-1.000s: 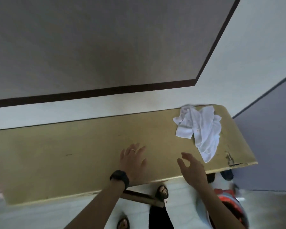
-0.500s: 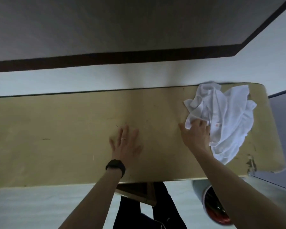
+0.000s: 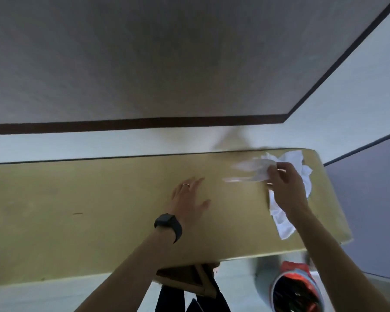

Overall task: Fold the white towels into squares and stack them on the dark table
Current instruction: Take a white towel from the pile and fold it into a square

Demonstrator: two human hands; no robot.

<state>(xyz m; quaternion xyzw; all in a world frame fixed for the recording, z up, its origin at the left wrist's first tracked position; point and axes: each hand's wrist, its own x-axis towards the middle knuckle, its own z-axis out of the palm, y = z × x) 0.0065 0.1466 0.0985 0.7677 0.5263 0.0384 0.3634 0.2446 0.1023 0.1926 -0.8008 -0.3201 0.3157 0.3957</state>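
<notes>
— Along the left of the worktop (image 3: 54, 199), what is seen?

— A long run of olive surface is seen, marked by one small dark scratch (image 3: 77, 213). Its far edge is drawn as a thin dark line against a pale band (image 3: 77, 145) behind it. Its near edge is cut off by the frame at lower left.

— And toward the middle?

— The left hand (image 3: 189, 197) is laid palm down on the surface, fingers straight and spread, nothing held. A ring (image 3: 186, 185) is worn on one finger and a black watch (image 3: 169, 225) on the wrist. The near edge is crossed by the forearm.

— What room is shown between the hands?

— They are kept well apart, and a strip of worktop surface is seen between them. It is entered from the right by a blurred streak of white cloth.

— How is the right hand (image 3: 286, 188) set?

— Its fingers are curled round a white towel (image 3: 282, 224), which is pinched and smeared by motion. One end is streaked leftward. The other is trailed beneath the wrist toward the near edge and ends short of it.

— And at the far right corner?

— Bunched white cloth (image 3: 298, 159) is seen behind the hand, close to the rounded end. Whether one towel or several are gathered there cannot be told.

— Below the near edge?

— A wooden frame (image 3: 185, 278) is seen, and farther right a bin (image 3: 297, 270) lined in red-orange.
</notes>
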